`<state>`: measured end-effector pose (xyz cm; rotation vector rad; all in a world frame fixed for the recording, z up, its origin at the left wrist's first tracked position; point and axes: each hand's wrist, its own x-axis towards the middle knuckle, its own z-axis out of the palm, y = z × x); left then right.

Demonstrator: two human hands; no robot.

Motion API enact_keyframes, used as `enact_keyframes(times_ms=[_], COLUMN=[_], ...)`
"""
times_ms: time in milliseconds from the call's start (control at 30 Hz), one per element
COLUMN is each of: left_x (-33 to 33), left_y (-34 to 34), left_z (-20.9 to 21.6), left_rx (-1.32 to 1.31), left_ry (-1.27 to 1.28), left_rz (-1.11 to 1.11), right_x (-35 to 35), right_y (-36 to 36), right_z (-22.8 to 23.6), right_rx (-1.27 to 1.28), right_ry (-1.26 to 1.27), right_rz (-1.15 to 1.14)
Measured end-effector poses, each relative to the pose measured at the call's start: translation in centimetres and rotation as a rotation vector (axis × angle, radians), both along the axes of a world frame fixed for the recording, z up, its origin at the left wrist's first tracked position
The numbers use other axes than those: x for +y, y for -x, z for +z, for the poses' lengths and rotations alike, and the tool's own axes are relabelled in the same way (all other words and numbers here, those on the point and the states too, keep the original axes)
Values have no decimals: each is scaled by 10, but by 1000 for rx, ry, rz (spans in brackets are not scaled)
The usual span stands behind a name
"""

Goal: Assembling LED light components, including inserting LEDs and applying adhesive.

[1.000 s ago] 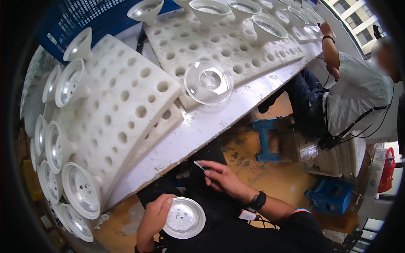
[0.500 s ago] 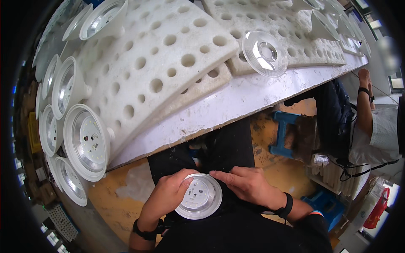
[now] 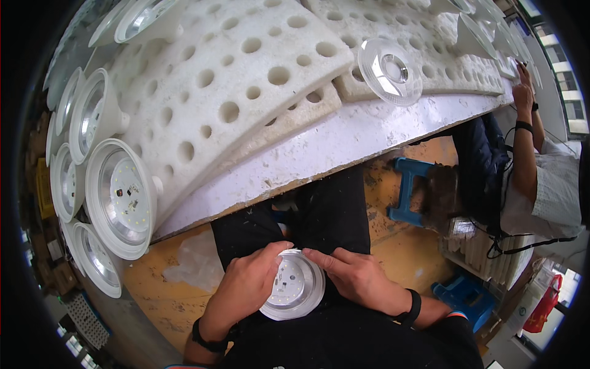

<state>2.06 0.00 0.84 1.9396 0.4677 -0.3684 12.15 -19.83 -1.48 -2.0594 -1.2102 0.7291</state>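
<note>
A round white LED lamp sits low over my lap, its board with small chips facing up. My left hand grips it from the left, with fingertips and thumb at the far rim. From the right, my right hand reaches to the same far rim; its index finger is stretched along the edge and the other fingers are curled in. The thumb of this hand is mostly hidden. On the table ahead, a clear ribbed lamp cover rests against the edge of a foam board.
White foam boards full of holes cover much of the table. Several open lamps stand in the boards at the left, more at the far right. A co-worker's hands are beyond the right end; a blue stool stands on the floor.
My hands have closed in a little along the lamp's far rim. The co-worker's hands have moved up to the lamps at the far right. My view has shifted slightly.
</note>
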Motion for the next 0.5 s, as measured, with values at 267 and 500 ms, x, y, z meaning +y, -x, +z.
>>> enact_keyframes(times_ms=[267,500], left_x=[-3,-3], left_y=[-1,3], left_z=[-2,-7], left_rx=[-5,-42], left_ry=[-46,-42], left_rz=[-52,-62], right_x=[8,12], right_y=[-1,-3], right_z=[-1,0], right_rx=[-37,-34], right_ry=[-32,-27], right_rz=[23,32])
